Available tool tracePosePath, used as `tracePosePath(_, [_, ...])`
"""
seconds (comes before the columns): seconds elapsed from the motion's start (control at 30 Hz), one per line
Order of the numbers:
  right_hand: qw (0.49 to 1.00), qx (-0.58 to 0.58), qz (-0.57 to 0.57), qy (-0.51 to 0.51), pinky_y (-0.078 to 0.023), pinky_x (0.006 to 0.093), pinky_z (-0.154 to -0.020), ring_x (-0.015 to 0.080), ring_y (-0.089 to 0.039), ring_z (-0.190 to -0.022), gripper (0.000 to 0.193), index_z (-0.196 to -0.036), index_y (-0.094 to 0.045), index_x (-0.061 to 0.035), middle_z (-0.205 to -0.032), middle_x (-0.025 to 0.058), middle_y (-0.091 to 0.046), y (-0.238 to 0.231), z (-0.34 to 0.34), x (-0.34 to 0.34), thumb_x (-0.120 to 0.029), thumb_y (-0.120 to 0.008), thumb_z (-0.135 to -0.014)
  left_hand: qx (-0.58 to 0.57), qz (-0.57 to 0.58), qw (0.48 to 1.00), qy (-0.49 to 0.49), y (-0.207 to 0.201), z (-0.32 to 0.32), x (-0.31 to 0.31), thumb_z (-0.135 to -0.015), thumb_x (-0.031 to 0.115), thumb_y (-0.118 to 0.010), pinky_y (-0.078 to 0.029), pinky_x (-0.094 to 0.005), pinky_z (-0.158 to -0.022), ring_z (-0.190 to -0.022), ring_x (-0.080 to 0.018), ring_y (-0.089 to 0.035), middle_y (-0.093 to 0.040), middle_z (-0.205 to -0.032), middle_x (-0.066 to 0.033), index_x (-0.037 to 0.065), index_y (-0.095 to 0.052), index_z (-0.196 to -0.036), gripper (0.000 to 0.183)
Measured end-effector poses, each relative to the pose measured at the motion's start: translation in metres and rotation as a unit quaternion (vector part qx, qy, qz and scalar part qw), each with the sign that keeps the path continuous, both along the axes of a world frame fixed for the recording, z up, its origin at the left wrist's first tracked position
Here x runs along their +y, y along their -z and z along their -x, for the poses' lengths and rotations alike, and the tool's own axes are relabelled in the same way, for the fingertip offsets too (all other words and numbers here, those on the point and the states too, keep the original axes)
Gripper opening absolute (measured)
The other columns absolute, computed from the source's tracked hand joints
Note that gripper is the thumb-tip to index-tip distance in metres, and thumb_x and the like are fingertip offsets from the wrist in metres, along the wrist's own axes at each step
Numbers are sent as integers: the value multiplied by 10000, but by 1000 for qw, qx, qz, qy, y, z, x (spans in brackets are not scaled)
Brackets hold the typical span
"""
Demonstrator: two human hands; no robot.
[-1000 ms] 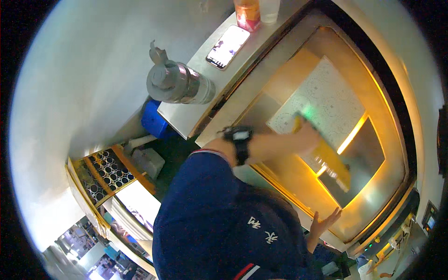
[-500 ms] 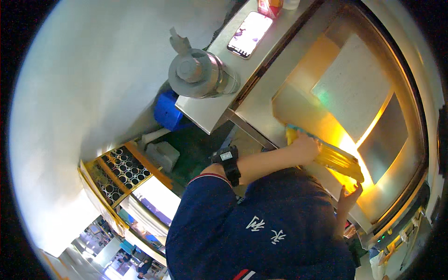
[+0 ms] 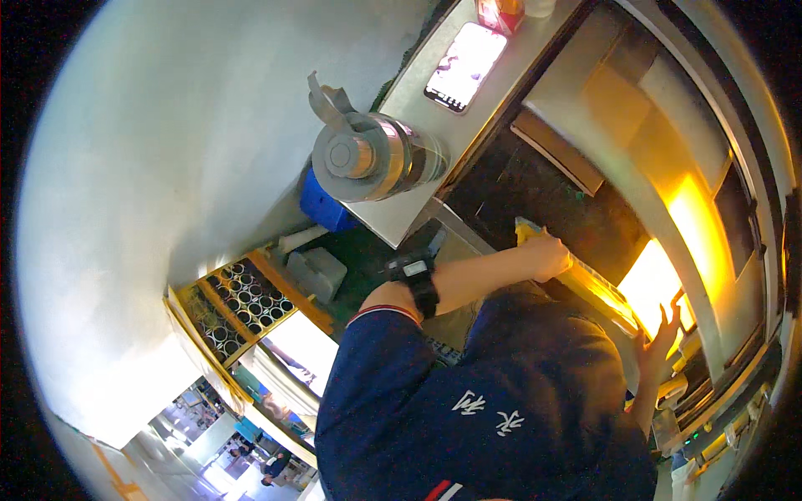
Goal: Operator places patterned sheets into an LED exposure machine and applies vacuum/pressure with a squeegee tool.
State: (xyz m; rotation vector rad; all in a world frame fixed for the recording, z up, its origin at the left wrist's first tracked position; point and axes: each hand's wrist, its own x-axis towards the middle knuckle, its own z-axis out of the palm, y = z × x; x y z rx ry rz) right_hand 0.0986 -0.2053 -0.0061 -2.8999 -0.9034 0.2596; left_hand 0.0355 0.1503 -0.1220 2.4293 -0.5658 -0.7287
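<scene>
A long, glossy yellow strip point(image 3: 595, 288) lies slantwise along the near edge of a machine with a glowing bed point(image 3: 656, 280). My left hand point(image 3: 547, 255) is closed around the strip near its left end, and a yellow tip sticks out past the fingers. A black watch point(image 3: 413, 271) sits on my left wrist. By the strip's right end, my right hand point(image 3: 658, 344) has its fingers spread before the bright light. A pale, amber-lit panel point(image 3: 643, 125) arches above the dark interior point(image 3: 535, 188) of the machine.
A metal side ledge point(image 3: 399, 219) holds a large grey-lidded bottle point(image 3: 376, 159), a lit phone point(image 3: 466, 67) and a red package point(image 3: 501, 15). Below it are a blue bin point(image 3: 324, 204) and a grey container point(image 3: 316, 274). A rack with round holes point(image 3: 251, 301) stands at left.
The pale panel has lifted from the bed, uncovering the dark interior and a bright light. My right hand has shifted right and its fingers have spread. My left hand still grips the yellow strip.
</scene>
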Motion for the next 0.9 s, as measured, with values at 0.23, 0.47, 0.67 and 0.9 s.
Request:
tracePosePath(0.23, [980,-193,33,26,-225,542,-1171,382,-291,-1419,648,-1464,-394,-53,-1520,196,-339,18,-61,-4,-331,-602,-917,-139,-110,978,105,101,32,-18,-942,146,-473,-162,-798,-1053,-1274,-507,-476,-469,-1480,-91,183,-462,-1440,500])
tracePosePath(0.47, [964,-249,40,83,-244,529,-1167,375,-306,-1415,722,-1472,-378,-72,-1532,205,-322,37,-71,-57,-388,-657,-886,-81,-105,991,-31,157,76,-38,-982,270,-419,-170,-813,-1028,-1457,-429,-210,-178,-1630,42,437,-302,-1497,554])
tracePosePath(0.67, [976,-172,7,135,-370,494,-1072,398,-451,-1299,773,-1436,-377,3,-1409,251,-458,65,-10,-107,-277,-728,-807,-94,-192,977,-16,131,72,-42,-942,322,-535,-207,-789,-1035,-1468,-409,-188,-130,-1641,23,407,-233,-1531,667])
tracePosePath(0.9, [962,-10,33,272,-460,465,-962,351,-624,-1074,640,-1281,-560,-4,-1144,192,-660,69,87,-128,-312,-767,-759,60,178,937,-293,97,90,-14,-825,321,-710,-391,-463,-1074,-1327,-329,-459,-468,-1450,-162,86,-360,-1485,783])
